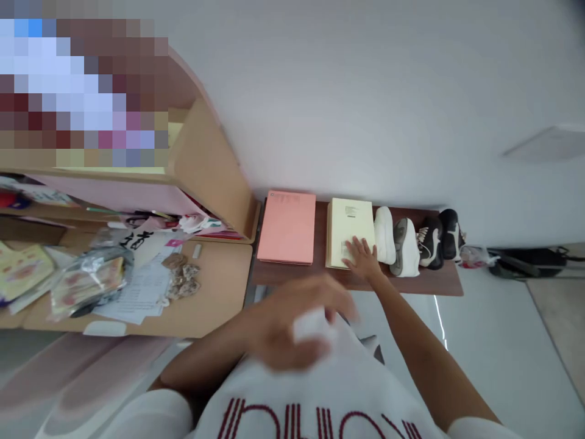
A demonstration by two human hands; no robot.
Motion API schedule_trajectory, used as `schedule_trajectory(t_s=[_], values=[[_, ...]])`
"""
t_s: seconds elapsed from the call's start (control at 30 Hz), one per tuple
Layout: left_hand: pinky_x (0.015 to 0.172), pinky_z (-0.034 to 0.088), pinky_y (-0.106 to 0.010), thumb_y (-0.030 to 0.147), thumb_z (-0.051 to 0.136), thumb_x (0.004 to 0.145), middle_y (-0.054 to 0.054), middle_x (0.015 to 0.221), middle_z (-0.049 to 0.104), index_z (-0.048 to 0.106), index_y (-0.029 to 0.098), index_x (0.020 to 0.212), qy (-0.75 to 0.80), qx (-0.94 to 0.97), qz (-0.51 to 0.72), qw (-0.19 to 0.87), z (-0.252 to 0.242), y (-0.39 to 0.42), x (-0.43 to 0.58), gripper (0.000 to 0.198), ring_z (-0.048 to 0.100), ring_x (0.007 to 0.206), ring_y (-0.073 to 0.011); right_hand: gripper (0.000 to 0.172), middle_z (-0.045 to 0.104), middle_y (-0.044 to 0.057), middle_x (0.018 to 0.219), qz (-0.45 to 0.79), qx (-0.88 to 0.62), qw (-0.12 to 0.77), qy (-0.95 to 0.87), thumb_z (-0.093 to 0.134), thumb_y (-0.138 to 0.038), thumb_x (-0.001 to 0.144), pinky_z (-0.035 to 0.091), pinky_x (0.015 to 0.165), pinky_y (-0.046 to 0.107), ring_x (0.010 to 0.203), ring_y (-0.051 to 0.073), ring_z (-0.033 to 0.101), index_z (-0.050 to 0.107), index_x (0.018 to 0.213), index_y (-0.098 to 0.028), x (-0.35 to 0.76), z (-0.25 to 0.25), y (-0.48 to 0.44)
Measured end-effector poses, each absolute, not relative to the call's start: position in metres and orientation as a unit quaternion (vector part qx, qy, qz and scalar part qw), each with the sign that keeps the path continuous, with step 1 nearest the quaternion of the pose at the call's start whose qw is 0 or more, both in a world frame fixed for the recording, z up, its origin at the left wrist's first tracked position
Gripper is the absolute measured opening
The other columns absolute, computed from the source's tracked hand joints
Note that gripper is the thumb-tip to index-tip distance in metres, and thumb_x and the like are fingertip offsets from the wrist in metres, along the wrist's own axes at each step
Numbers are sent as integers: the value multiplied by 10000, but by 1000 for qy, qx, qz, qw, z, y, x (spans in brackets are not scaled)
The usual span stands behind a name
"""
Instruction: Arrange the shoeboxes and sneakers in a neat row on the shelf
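Note:
My right hand (362, 257) lies with fingers spread on the near right corner of a cream-coloured box (351, 222), its palm reaching past the box's front edge. In front of my shirt, my left hand (292, 323) is raised and smeared by motion. Its fingers curl around a small white piece (311, 324) that looks like tissue, though blur hides its exact kind. To the left of the cream box a flat pink box (287, 228) rests on the same brown shelf (321, 235). Just right of the cream box stands a white shoe (384, 235).
Grey-and-white (405, 249) and black shoes (430, 242) line the shelf's right part, with a plastic bag (475, 257) beyond its end. At left is a wooden desk (223, 274) with papers (137, 286) and a plastic-wrapped packet (94, 280). A pale wall (347, 110) rises behind.

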State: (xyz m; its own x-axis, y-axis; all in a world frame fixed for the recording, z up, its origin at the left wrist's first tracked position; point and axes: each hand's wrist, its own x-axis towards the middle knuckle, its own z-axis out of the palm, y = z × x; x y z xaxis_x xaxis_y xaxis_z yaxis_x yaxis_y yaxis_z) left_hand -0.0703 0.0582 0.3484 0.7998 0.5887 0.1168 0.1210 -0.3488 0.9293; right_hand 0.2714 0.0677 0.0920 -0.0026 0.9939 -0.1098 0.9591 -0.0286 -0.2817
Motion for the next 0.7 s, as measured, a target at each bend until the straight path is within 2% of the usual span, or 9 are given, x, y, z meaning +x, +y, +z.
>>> schedule_trajectory(t_s=[0.07,0.17,0.27,0.43,0.57,0.7], values=[[908,545,-380,395,488,952,-84,1223,663,567,293,1332,290,797,178,499,311,81,-76,402,661,1009,-211,608,307,109,1629,142,-741,142,-641,428,-559,955,154,1180,667,1513,381,204,467,1480,-257,243,97,61],[1069,447,-459,280,556,888,-117,1259,653,629,236,1246,414,804,117,412,235,97,-92,369,603,1193,-276,590,397,159,1568,192,-735,286,-584,404,-555,968,312,1172,552,1450,322,366,512,1428,-202,183,99,44],[1124,404,-459,236,542,876,-136,1335,611,606,200,1272,490,751,172,408,170,99,-114,403,545,1291,-268,573,503,152,1481,283,-702,359,-546,434,-582,953,367,1155,511,1384,289,461,546,1379,-214,125,98,32],[1190,306,-492,249,616,837,-135,1434,532,524,197,1361,609,617,287,407,120,127,-138,535,459,1380,-281,678,518,170,1461,388,-736,366,-418,451,-627,923,379,1153,477,1354,291,498,488,1426,-174,84,100,53],[1212,266,-450,271,715,781,-163,1530,429,474,187,1416,639,541,300,456,102,171,-138,684,372,1450,-314,768,419,175,1547,394,-775,323,-374,484,-604,917,282,1218,444,1443,294,390,377,1507,-124,90,107,90],[1232,208,-432,324,732,790,-147,1585,370,407,204,1466,646,513,282,490,86,198,-134,759,294,1494,-297,793,357,120,1601,433,-785,301,-325,512,-596,910,249,1235,439,1486,286,324,312,1551,-174,99,111,118]])
